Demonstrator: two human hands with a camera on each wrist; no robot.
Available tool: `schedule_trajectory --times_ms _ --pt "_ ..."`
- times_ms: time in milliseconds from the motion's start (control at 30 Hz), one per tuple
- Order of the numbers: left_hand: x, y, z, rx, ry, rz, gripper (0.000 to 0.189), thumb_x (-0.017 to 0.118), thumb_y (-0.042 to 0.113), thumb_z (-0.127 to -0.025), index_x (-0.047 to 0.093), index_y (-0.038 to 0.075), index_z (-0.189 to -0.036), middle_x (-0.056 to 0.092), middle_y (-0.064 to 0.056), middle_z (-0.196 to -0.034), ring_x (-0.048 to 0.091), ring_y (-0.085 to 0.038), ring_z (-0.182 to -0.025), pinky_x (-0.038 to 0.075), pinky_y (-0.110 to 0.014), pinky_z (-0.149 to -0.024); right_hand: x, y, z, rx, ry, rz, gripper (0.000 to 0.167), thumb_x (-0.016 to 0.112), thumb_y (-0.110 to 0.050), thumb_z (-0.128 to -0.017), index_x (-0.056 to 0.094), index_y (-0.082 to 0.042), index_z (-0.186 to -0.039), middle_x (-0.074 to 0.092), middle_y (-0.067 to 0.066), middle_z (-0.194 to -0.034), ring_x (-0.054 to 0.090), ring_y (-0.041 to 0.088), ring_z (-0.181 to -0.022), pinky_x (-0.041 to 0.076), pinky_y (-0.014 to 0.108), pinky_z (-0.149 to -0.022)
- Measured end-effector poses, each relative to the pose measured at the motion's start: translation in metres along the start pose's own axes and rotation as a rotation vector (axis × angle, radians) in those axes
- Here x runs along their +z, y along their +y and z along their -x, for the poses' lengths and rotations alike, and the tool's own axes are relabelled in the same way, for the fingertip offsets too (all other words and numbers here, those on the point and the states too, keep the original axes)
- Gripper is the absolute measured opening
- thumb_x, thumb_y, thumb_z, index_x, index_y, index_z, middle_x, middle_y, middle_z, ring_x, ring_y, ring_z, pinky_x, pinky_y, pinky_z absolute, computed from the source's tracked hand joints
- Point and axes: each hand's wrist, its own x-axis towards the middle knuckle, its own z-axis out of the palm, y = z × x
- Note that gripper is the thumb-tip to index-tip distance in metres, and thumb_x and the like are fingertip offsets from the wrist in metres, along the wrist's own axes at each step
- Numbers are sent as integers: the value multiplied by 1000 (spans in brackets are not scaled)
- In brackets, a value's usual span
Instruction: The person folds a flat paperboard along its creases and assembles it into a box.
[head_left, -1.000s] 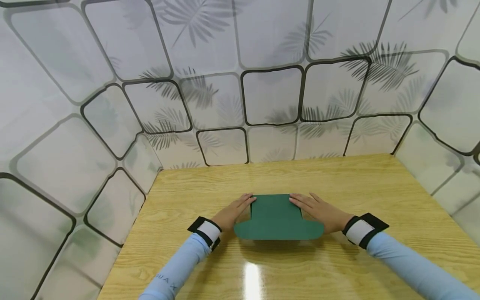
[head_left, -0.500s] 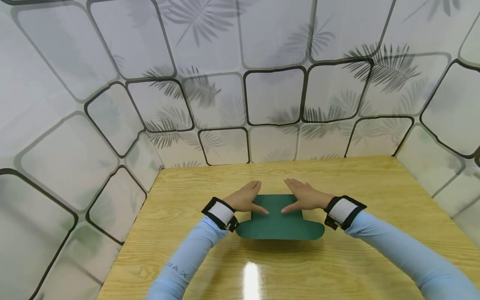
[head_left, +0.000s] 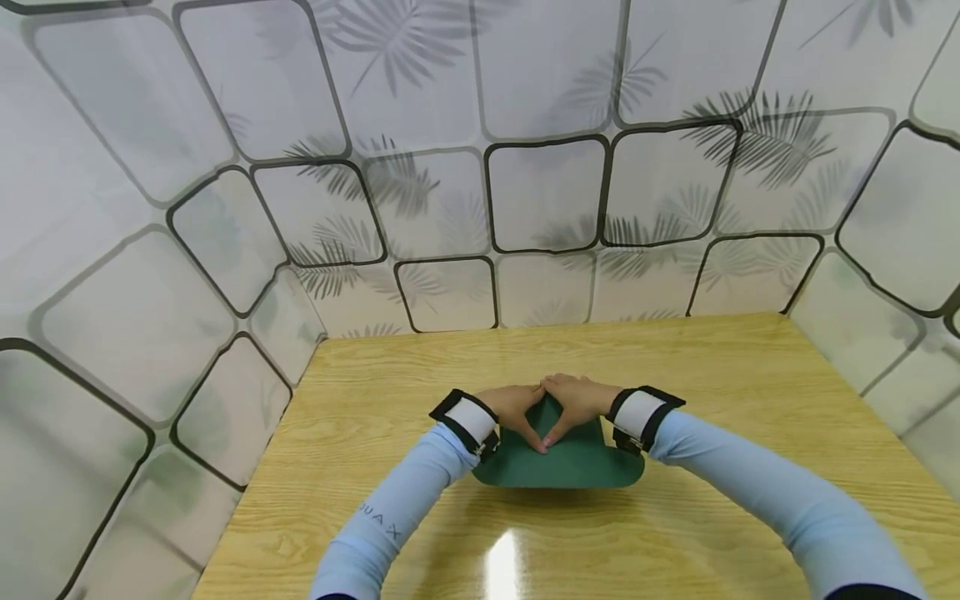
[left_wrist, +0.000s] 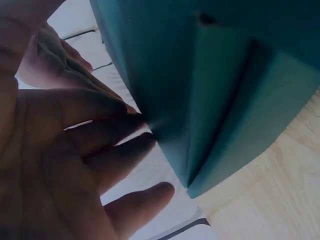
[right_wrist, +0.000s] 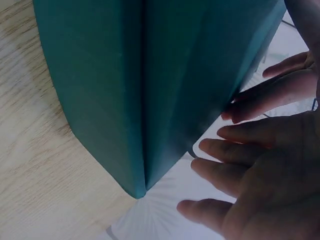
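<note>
A folded green cardboard box [head_left: 561, 472] stands on the wooden table, its wide flap with rounded ends toward me. My left hand [head_left: 516, 407] and right hand [head_left: 579, 398] meet over its top panel, thumb tips together on the panel and index fingers touching at the far edge. The left wrist view shows the left hand's fingers [left_wrist: 125, 165] spread and mostly straight beside the green wall [left_wrist: 150, 75], where folded layers leave a narrow slot. Straight fingers [right_wrist: 220, 172] of the right hand appear likewise in the right wrist view, close to the box's far side.
The wood-grain table [head_left: 405, 367] reaches back to a wall [head_left: 547, 192] covered in white cloth with dark outlines and leaf prints. More of this cloth hangs on the left [head_left: 135, 333] and right. A bright light reflection lies on the near tabletop.
Both hands have moved from the box's side edges inward over its top, until thumbs and index fingers meet. The box stays in nearly the same place.
</note>
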Motion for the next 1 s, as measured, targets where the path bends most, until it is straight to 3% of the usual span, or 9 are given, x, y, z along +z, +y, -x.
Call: schedule_trajectory --times_ms 200,400,700,900,1000 --pt "3 -4 -3 2 36 -54 99 81 37 -77 25 6 -153 27 -8 -158 31 -23 -144 26 -30 -117 7 3 -5 -24 4 -50 113 82 -47 -73 21 10 -149 24 30 -153 25 43 -143 27 54 -113" --pt "8 -10 -3 10 62 -5 100 82 36 -77 24 7 -153 25 -7 -159 28 -23 -145 25 -31 -118 10 9 -7 -11 1 -99 109 84 -43 -73 24 9 -148 28 30 -152 30 42 -140 30 52 -112" --pt "16 -32 11 4 53 91 97 81 32 -77 25 10 -154 20 -5 -161 21 -22 -148 23 -36 -119 10 32 12 66 -11 -165 117 86 -38 -70 16 12 -149 16 33 -155 17 47 -144 21 55 -116" --pt "15 -43 23 -4 60 135 98 83 27 -76 26 9 -153 21 -5 -161 19 -24 -149 23 -39 -118 8 48 26 62 -16 -208 118 87 -33 -69 14 13 -149 13 34 -155 11 49 -144 17 58 -116" --pt "13 -42 26 3 61 113 97 83 28 -76 27 9 -153 23 -6 -161 21 -24 -148 23 -40 -118 6 49 34 46 -16 -201 117 87 -33 -70 15 13 -149 12 33 -155 10 49 -144 16 60 -115"
